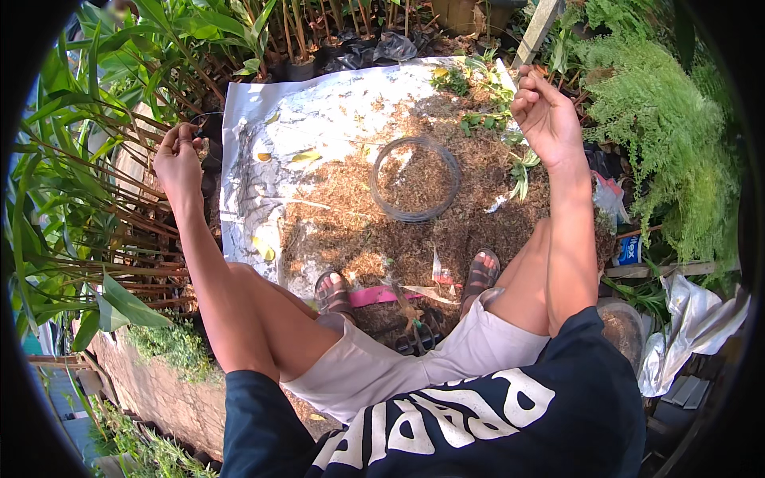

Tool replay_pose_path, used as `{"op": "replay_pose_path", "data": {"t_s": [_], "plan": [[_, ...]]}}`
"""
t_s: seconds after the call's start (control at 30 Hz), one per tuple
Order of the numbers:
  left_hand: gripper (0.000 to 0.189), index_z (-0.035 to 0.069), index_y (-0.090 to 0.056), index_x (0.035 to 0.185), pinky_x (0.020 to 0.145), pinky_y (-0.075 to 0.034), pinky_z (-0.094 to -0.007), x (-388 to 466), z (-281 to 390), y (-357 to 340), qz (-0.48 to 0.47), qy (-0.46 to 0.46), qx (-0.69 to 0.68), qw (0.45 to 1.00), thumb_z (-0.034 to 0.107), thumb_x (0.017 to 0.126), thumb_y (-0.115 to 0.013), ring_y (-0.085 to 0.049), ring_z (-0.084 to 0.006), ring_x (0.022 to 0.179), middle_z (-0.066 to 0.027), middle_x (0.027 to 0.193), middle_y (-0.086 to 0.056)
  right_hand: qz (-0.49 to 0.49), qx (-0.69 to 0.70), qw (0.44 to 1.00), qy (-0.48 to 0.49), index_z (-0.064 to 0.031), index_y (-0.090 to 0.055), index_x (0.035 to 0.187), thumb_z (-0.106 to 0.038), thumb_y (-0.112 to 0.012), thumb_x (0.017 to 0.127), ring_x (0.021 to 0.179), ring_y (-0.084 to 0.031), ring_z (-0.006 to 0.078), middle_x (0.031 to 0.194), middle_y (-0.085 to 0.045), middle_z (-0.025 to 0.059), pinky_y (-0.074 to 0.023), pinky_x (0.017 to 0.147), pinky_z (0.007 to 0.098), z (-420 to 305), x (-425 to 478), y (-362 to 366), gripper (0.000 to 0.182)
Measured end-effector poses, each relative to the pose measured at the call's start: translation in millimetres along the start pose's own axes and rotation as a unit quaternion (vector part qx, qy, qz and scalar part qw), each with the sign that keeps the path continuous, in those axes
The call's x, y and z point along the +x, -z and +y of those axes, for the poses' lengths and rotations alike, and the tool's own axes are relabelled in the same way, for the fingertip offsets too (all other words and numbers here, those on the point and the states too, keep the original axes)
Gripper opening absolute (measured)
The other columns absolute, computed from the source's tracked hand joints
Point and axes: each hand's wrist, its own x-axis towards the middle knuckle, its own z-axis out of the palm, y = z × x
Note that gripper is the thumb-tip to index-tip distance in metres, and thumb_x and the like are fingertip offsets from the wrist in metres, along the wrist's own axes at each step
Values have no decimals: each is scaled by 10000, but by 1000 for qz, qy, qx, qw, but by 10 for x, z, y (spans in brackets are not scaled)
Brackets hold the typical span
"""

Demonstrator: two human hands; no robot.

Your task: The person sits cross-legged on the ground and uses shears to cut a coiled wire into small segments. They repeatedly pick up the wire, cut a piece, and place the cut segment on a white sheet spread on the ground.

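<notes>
My left hand is raised at the left, over the sheet's edge near leafy stems, its fingers closed on a thin wire that shows faintly beside them. My right hand is up at the upper right with curled fingers; whether it pinches a fine wire end cannot be made out. Between them a coil of thin metal wire lies on a white sheet strewn with brown plant litter. A bundle of straight cut wires rests along the sheet's left side.
Potted leafy plants crowd the left and top. A wooden post and feathery ferns stand at the right. A pink strip lies between my sandalled feet. Crumpled silvery plastic is at the lower right.
</notes>
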Motion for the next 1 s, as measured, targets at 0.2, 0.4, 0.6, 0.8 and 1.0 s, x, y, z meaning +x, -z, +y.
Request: {"op": "replay_pose_path", "data": {"t_s": [0.2,0.4,0.6,0.8,1.0], "plan": [[293,11,-594,843,559,-417,-241,-89,173,-28,60,-235,80,967,239,971,-460,-485,-122,503,13,633,-491,83,-139,987,-3,4,-568,1017,-127,-540,909,787,-634,169,869,-638,84,-559,726,280,70,-140,-365,173],[223,49,-567,849,418,-188,-179,-479,476,-307,-139,-69,-292,944,204,973,-465,-246,-3,470,80,577,-343,135,-534,830,86,-10,-513,1144,-200,-668,828,888,-612,163,1018,-617,98,-503,742,285,197,-49,-105,400],[212,-26,-631,884,494,-286,-191,-937,877,-436,-392,-125,-99,906,164,927,-548,-374,-27,570,33,644,-503,-27,-654,659,371,-127,-300,1381,-260,-738,741,1320,-297,264,1374,-384,143,-292,1079,439,579,-107,-663,787],[245,2,-577,869,405,-202,-170,-925,877,-514,-270,-50,-379,884,216,958,-495,-266,-11,481,50,616,-419,-50,-644,755,115,-72,-558,1141,-203,-673,825,985,-558,175,1013,-616,113,-453,865,333,662,33,-426,361],[223,66,-482,880,379,-162,-203,-213,424,11,-4,78,-531,844,255,983,-422,-214,-42,475,47,600,-304,-42,-491,865,98,-15,-643,967,-159,-636,866,701,-597,95,757,-645,35,-478,643,239,415,167,-143,176]]}}
